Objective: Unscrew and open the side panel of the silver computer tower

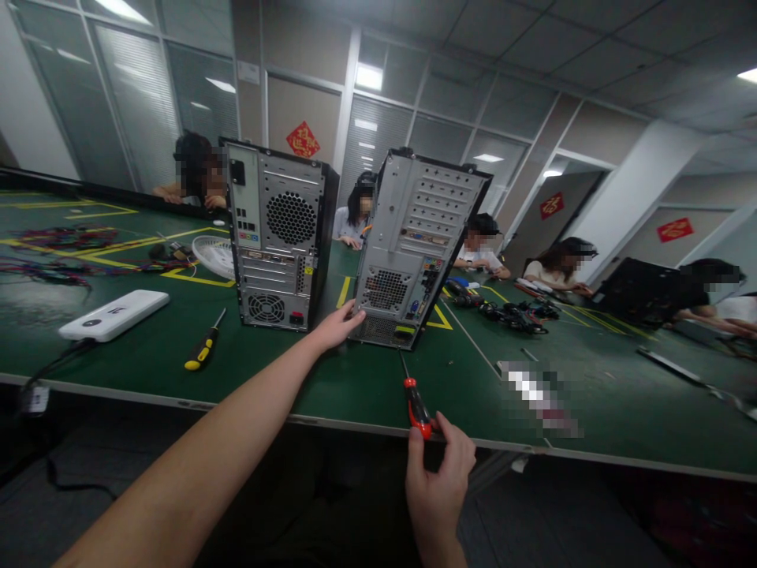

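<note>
A computer tower [387,244] stands upright on the green table, tilted in my view, with its rear panel towards me. Its lower left edge is gripped by my left hand [341,326], the thumb on the rear face and the other fingers partly hidden along the side. Between the thumb and fingers of my right hand [441,465] is the handle end of a red and black screwdriver [417,406]. The shaft points away from me, its tip close to the bottom of the tower's rear panel; whether it touches a screw I cannot tell.
A second computer tower [281,237] stands to the left. Nearby are a yellow and black screwdriver [204,347], a white power bank [115,314] with a cable, and a white basket [214,254]. Cable bundles [512,312] lie right. Several people sit across the table [367,394].
</note>
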Tool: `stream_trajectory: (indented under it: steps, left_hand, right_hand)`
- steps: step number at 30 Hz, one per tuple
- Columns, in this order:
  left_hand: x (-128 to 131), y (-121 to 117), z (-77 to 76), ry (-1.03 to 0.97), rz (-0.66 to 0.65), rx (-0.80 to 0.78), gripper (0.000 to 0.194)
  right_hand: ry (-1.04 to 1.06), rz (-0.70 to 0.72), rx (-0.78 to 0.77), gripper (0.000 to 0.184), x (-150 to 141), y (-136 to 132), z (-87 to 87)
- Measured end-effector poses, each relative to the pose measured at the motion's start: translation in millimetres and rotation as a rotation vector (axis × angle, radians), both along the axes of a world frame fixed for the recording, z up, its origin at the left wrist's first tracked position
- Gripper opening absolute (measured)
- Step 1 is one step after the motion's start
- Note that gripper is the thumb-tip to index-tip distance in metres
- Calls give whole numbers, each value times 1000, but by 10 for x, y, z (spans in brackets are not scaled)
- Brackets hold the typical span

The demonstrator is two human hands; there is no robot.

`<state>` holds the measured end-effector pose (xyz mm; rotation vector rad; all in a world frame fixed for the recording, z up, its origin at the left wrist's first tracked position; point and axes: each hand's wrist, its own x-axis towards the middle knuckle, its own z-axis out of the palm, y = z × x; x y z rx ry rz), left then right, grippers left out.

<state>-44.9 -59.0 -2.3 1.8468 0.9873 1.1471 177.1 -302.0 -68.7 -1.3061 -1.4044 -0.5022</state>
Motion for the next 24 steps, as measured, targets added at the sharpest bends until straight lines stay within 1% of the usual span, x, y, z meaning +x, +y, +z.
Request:
stream_trajectory:
  steps: [3, 9, 12, 20, 24]
  left_hand:
    - [9, -10, 10, -7, 5, 9, 73]
    - [7, -3, -1, 6, 13, 1, 72]
    - [-2, 10, -15, 19, 29, 0, 73]
    - [-14, 4, -19, 10, 14, -4, 74]
    - [-15, 4, -22, 7, 16, -8, 73]
  right_hand:
    - [-1, -12, -47, 31, 23, 2, -4]
    - [-62, 23, 6, 25, -16, -25, 62]
    - [-88, 34, 17, 27, -35, -31, 74]
    - [-117, 82, 40, 36, -55, -11, 62]
    - [-58, 82, 36, 38, -50, -8, 49]
